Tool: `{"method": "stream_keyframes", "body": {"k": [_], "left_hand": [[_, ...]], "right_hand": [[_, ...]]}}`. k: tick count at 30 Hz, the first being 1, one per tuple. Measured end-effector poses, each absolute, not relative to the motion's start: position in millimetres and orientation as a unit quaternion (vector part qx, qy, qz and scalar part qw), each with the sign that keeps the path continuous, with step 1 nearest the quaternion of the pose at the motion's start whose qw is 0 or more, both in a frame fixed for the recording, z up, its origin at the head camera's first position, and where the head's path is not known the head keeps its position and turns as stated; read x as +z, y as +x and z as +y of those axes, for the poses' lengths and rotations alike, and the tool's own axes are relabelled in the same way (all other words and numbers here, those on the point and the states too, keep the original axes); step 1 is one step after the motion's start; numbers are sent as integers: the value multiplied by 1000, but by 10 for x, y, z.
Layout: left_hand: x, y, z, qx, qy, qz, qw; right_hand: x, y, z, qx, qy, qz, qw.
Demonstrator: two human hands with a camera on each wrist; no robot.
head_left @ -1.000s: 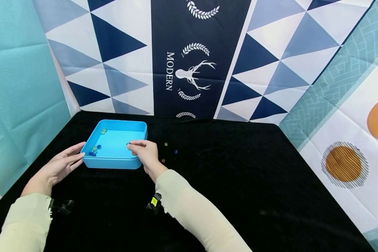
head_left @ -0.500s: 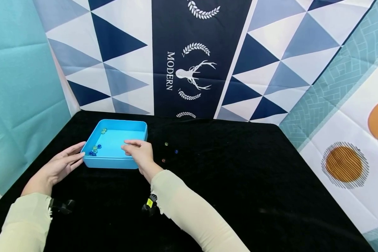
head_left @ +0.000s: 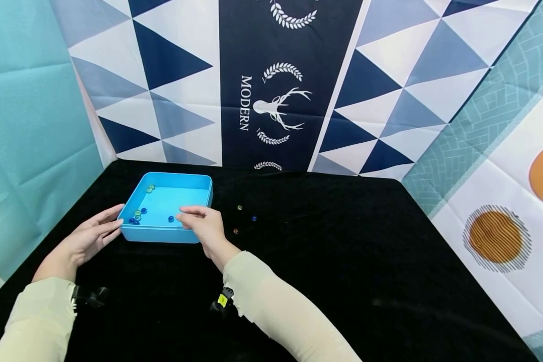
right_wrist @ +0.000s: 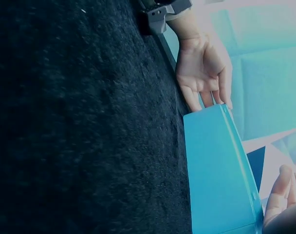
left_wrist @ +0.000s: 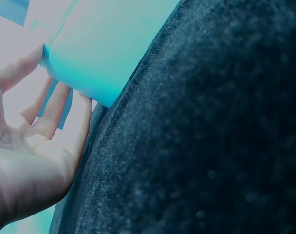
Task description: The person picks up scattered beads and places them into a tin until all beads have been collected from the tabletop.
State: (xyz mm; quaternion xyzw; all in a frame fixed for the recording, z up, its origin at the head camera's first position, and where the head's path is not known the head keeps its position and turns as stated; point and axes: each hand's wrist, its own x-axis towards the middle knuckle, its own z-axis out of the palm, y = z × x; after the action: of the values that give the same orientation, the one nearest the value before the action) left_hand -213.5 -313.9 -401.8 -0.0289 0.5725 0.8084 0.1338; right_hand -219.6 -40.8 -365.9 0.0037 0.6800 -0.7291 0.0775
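Note:
A blue square box (head_left: pixel 158 234) stands on the black cloth. My left hand (head_left: pixel 88 241) touches its left side near the front corner, thumb and fairly straight fingers against the wall. Over the right front part of the box hovers my right hand (head_left: pixel 206 229), with nothing visible between thumb and fingers; in the right wrist view its fingertips (right_wrist: pixel 286 171) are partly cut off. A dark blue marble (head_left: pixel 171 219) lies on the box floor just left of the right fingertips. Several blue and yellow-green marbles sit along the left inside, such as a blue marble (head_left: pixel 144 211).
To the right of the box, a yellow-green marble (head_left: pixel 240 207), a blue marble (head_left: pixel 254 218) and a reddish marble (head_left: pixel 236 231) lie on the black cloth (head_left: pixel 326 261). Patterned fabric (head_left: pixel 181 75) hangs behind the table, and more fabric hangs at both sides.
A dark blue marble now lies on the box floor beside my right fingertips; a second ago those fingers pinched it. The right hand has shifted slightly left. My left hand stays at the box.

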Motion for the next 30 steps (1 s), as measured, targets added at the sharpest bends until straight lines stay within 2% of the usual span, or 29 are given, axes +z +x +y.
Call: {"method": "stream_keyframes", "body": {"k": [17,30], "left_hand": [[-3997,-2117,-3123,809,-33,571,135],[-4005,-2122,-3138,814,-23,562,145]], "right_hand": [[-3729,-2058,-62,-760,-36,644,82],[-3874,-2030,316,-763,-30,644,51]]}}
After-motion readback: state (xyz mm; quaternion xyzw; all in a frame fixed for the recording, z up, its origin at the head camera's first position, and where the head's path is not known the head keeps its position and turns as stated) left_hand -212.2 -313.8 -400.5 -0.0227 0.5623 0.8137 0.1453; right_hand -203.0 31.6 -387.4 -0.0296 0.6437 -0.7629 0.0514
